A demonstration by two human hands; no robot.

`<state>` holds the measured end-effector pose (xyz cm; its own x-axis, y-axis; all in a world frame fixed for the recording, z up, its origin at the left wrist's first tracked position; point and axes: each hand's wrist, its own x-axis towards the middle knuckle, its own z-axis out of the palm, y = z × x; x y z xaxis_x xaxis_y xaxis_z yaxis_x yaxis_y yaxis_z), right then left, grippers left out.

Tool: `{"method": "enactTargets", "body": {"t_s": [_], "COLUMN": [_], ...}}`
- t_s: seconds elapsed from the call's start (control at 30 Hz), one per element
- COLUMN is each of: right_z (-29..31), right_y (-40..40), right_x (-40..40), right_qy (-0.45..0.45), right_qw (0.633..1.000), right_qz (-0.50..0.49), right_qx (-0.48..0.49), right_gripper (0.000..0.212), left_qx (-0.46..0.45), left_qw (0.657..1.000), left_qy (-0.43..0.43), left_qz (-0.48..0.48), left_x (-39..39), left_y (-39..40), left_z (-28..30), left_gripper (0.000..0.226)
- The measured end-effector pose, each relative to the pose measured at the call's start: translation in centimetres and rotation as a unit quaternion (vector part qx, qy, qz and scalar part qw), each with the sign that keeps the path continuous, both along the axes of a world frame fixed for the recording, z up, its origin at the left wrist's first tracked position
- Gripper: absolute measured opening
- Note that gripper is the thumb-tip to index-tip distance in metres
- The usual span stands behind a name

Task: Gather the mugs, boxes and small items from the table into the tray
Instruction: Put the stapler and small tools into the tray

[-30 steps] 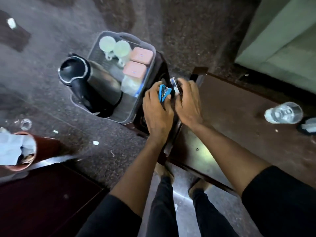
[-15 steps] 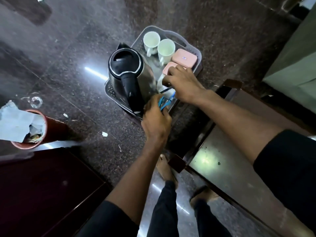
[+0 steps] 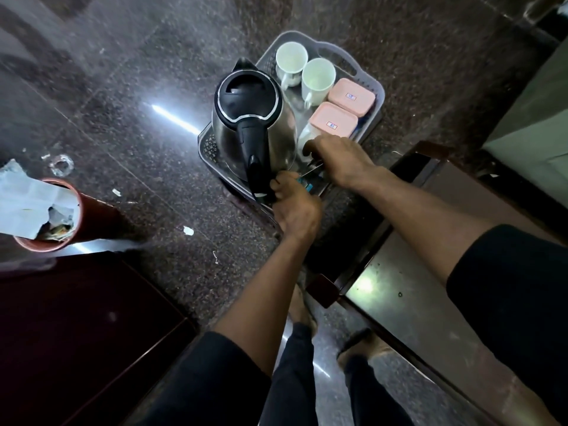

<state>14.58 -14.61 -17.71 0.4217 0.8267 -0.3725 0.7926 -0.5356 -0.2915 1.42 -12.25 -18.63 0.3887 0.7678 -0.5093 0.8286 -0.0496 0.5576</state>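
Tray (image 3: pixel 380 93) w/ 2 mugs (image 3: pixel 291 61), 2 pink boxes (image 3: pixel 351 100), 1 kettle (image 3: pixel 252 124)

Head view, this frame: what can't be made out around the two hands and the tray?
- Head view: the blue item under the left hand is mostly covered by the fingers; its kind is unclear.
- Head view: what the right hand pinches is a thin, blurred sliver.
- Head view: the near corner of the tray is hidden by both hands and the kettle.
- Head view: the labels on the pink boxes are too small to read.
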Motion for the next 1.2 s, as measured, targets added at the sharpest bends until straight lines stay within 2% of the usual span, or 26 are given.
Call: {"method": "enactTargets", "body": {"t_s": [0.13,0.23,0.4,0.57,0.7,0.83,0.93,1.07,1.17,1.2], "right_z": [-0.4,-0.3,-0.7,-1.0,-1.4,-1.3,-1.2,-2.1,-3.8,-4.3], "right_y": [0.4,0.6,1.2,0.3,-1.8,-4.4,-6.9,-13.0,-18.9,-20.7], "right_x": [-0.3,-0.3,0.0,0.6,0.3,-1.3,-2.2,-3.4,-4.5,-5.0], "right_qy": [-0.042,-0.052,-0.021,-0.017,-0.027,-0.055,-0.039,0.001,-0.025,-0.008], "right_qw": [0.997,0.996,0.997,0.999,0.992,0.947,0.909,0.87,0.858,0.847], "right_qz": [-0.061,-0.067,-0.07,-0.047,-0.088,-0.182,-0.258,-0.353,-0.416,-0.445], "right_qx": [-0.002,-0.006,-0.03,-0.005,0.09,0.258,0.325,0.343,0.3,0.291], "right_gripper": [0.036,0.032,0.035,0.034,0.025,0.01,0.013,0.014,0.016,0.018], "left_qx": [0.017,0.034,0.039,0.053,0.071,0.114,0.151,0.122,0.088,0.072], "left_qw": [0.996,0.995,0.993,0.994,0.99,0.977,0.961,0.957,0.951,0.949], "left_qy": [0.078,0.086,0.09,0.035,-0.075,-0.171,-0.217,-0.222,-0.204,-0.192], "left_qz": [-0.034,-0.042,-0.071,-0.094,-0.097,-0.064,-0.076,-0.142,-0.217,-0.239], "left_x": [0.5,0.8,0.8,0.2,0.8,2.4,3.4,4.7,5.3,5.3], "left_y": [0.5,0.9,1.1,0.7,0.2,-1.6,-4.2,-8.6,-13.3,-14.6], "left_z": [0.1,0.2,0.7,1.1,1.6,3.0,3.9,3.8,3.0,2.6], "left_gripper": [0.046,0.035,0.036,0.038,0.043,0.04,0.034,0.028,0.024,0.024]}}
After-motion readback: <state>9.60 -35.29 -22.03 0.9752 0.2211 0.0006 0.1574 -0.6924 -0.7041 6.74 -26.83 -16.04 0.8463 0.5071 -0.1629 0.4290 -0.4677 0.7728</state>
